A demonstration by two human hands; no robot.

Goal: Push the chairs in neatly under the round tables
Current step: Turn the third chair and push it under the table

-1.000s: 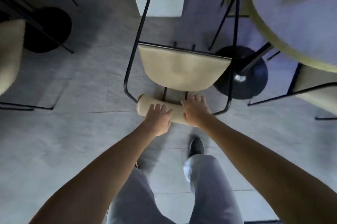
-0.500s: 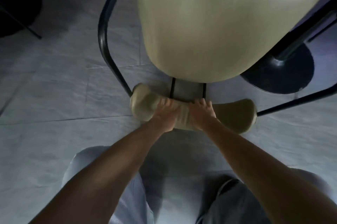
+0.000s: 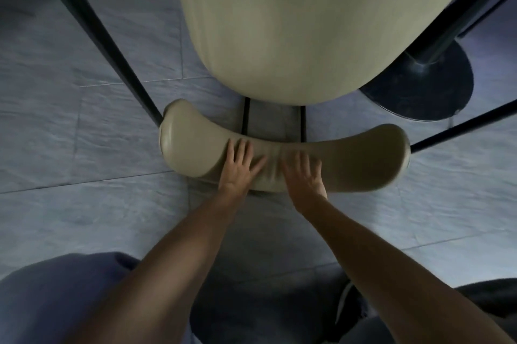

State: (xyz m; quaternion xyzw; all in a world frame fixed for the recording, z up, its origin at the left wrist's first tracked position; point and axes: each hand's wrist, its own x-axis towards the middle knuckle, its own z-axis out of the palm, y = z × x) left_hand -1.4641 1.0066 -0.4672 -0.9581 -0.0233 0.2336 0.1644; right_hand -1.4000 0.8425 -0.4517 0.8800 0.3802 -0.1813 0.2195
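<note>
Fingers (image 3: 241, 148) straight and slightly spread, laid flat rather than curled: both palms press the rear face of the chair's backrest (image 3: 352, 164), the left hand (image 3: 237, 171) just left of its middle and the right hand (image 3: 303, 176) just right of it, the two close together but apart. Nothing is gripped; flat palms set either side of the centre line suggest a straight push that should keep the chair from turning. The chair fills the centre of the frame, its pale seat (image 3: 293, 22) occupying the upper middle and the curved backrest lying across the middle, joined by two thin dark struts. Black frame tubes (image 3: 112, 44) run diagonally at upper left and at right. A dark round pedestal base (image 3: 430, 89), presumably the table's, stands at right, partly covered by the seat edge; the tabletop itself is out of view, so how far under the chair sits cannot be told. Grey tiled floor (image 3: 84, 148) surrounds everything; the person's trousers (image 3: 56, 301) show along the bottom edge.
</note>
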